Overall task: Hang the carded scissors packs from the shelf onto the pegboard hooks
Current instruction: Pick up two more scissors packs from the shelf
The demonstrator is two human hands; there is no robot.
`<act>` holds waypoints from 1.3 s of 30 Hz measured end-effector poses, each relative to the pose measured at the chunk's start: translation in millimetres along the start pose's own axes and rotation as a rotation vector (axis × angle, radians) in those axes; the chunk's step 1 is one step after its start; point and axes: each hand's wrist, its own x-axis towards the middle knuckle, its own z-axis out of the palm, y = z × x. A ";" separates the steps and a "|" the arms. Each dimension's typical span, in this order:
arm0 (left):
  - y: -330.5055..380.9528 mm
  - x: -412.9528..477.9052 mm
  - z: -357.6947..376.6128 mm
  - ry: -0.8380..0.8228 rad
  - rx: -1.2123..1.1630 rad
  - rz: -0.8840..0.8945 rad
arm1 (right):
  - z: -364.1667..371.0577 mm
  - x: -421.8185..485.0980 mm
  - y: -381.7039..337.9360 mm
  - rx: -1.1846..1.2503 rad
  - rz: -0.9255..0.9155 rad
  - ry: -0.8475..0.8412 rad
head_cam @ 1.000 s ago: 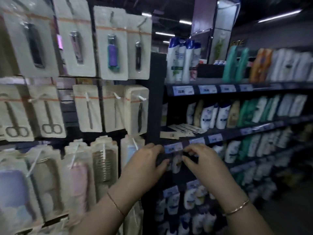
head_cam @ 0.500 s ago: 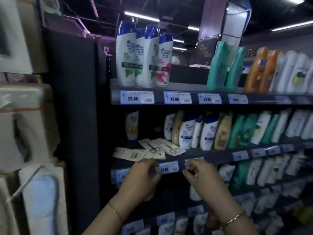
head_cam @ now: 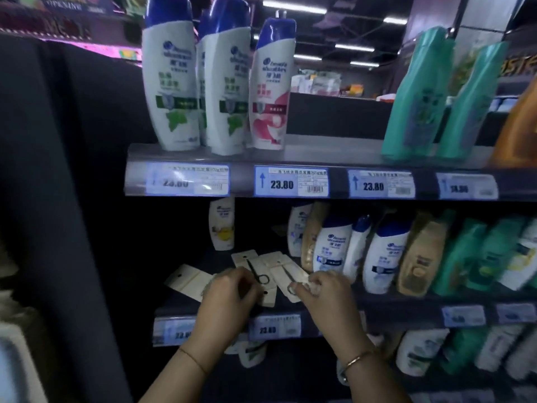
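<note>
Several pale carded scissors packs lie fanned out on the second shelf (head_cam: 406,311). One pack (head_cam: 252,264) shows small black scissors, a second pack (head_cam: 286,271) lies to its right, and a blank-backed card (head_cam: 188,282) lies at the left. My left hand (head_cam: 229,301) rests over the middle packs with its fingers curled down on them. My right hand (head_cam: 325,295) pinches the near end of the right pack. The pegboard is out of view except for blurred pale cards (head_cam: 11,362) at the far left edge.
White and teal shampoo bottles (head_cam: 383,257) stand close to the right of the packs and one small bottle (head_cam: 221,225) stands behind them. The top shelf (head_cam: 319,158) overhangs with taller bottles. A dark upright panel (head_cam: 72,199) separates the shelves from the pegboard.
The view has swung right, away from the pegboard, and closed in on the shelf. Both hands rose from the price-tag rail up onto the scissors packs.
</note>
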 end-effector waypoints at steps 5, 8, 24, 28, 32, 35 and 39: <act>-12.2 25.3 9.9 0.006 0.233 -0.174 | 10.4 4.3 0.1 0.061 0.073 -0.031; -15.6 31.6 18.1 -0.029 0.332 -0.211 | 11.6 7.0 1.9 0.069 0.058 -0.058; -11.4 35.7 24.1 -0.055 0.102 -0.200 | 19.6 6.9 2.7 0.086 0.124 -0.021; -4.0 34.8 24.8 -0.101 0.016 -0.161 | 19.3 6.3 2.3 0.113 0.128 -0.015; -2.1 33.8 22.6 -0.134 -0.222 -0.151 | 16.6 5.9 1.4 0.157 0.143 -0.037; -2.5 33.2 22.5 -0.148 -0.352 -0.185 | 13.8 4.0 -0.4 0.188 0.162 -0.029; -5.6 30.8 23.6 -0.138 -0.453 -0.198 | 9.9 4.4 -0.5 0.256 0.201 -0.077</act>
